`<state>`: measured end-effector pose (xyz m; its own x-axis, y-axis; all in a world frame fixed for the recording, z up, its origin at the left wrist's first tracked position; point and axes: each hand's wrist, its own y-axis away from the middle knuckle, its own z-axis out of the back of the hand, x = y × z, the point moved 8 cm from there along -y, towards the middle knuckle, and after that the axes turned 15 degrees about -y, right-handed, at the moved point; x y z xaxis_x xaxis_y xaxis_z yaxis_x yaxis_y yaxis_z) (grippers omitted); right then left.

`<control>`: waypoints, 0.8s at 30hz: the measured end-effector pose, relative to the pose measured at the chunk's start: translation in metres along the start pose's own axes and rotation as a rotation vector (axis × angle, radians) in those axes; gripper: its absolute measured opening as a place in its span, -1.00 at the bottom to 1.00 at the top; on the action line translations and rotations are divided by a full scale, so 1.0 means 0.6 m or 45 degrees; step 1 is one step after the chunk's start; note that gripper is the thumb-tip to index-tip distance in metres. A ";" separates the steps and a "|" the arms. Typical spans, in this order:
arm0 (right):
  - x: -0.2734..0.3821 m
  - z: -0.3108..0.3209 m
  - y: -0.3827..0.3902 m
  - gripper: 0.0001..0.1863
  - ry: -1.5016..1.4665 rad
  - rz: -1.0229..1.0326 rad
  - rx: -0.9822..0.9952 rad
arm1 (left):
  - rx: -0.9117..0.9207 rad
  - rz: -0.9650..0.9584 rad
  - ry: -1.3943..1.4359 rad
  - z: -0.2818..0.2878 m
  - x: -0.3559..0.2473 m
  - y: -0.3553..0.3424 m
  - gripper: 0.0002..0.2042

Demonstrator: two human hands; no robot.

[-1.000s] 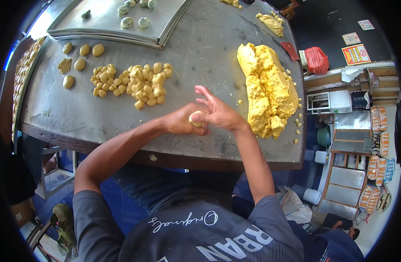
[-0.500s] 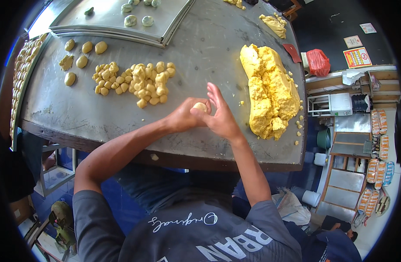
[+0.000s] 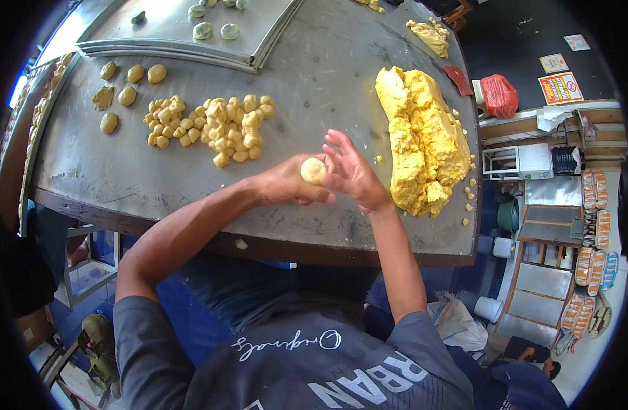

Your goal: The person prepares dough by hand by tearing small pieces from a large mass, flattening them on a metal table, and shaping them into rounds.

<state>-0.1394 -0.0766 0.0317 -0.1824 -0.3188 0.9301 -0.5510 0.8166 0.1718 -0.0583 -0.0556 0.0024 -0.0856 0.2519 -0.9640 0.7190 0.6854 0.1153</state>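
A small pale scrap is showing on the table's dark near edge. Just beyond that edge, around its middle, the left hand is grasping a pale yellow dough ball, which is sitting at its thumb side, above the table. Close against it on the right, the right hand is spreading its fingers loosely, with its thumb pointing at the ball; whether thumb and ball are touching I cannot tell.

Toward the right edge, a big, cracked mound of yellow dough is lying, and crumbs are dotting the strip between it and that edge. Farther in from the near edge, left of the hands, a heap of small dough pieces is resting, with a looser cluster adjoining it on the left. Nearer the left edge, five larger dough balls are lying apart, a flattened piece among them.

Beyond these, a metal tray is bearing mottled greenish balls. Along the right edge past the mound, a dark red flat piece is lying, and toward the far right corner another yellow lump is resting.
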 end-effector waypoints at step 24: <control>-0.036 -0.014 -0.014 -0.18 0.084 -0.180 -0.067 | 0.163 0.113 0.288 -0.003 0.024 0.004 -0.72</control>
<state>-0.1240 -0.0726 0.0130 -0.0515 -0.4016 0.9144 -0.5239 0.7903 0.3176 -0.0587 -0.0491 -0.0109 -0.1600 0.4631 -0.8717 0.8107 0.5655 0.1517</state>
